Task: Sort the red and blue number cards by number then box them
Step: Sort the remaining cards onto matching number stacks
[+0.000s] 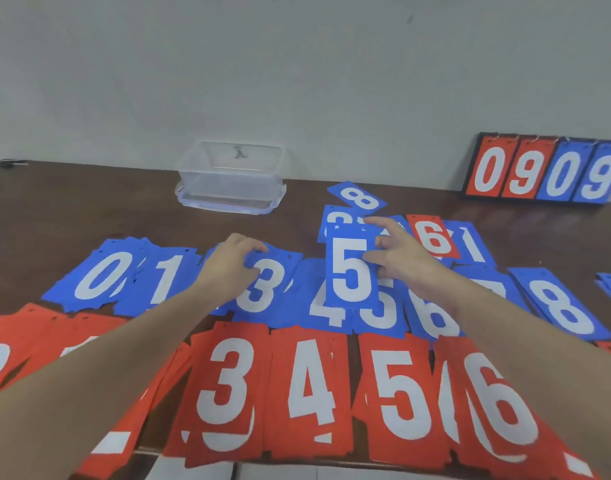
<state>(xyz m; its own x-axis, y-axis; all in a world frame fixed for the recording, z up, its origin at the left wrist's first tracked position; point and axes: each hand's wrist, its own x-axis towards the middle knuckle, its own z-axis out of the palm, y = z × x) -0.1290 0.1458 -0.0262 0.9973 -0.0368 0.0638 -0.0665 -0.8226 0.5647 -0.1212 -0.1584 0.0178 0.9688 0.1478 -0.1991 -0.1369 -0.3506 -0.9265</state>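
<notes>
Brown table [72, 202]: right hand [406, 261] pinches blue 5 [352, 268] upright, directly above the blue 5 pile [383, 317]; left hand [229, 268] grips blue 3s [266, 285].

I have one view only, from the camera worn on the person's head, so no second view overlaps it. It looks forward and down across the brown table [72, 209], from the near edge toward the grey wall [297, 64] at the far side. It sits close: both forearms enter from the near corners, and the nearest red cards [307, 393] fill the bottom. Wide-angle bending shows toward the left and right edges.
</notes>
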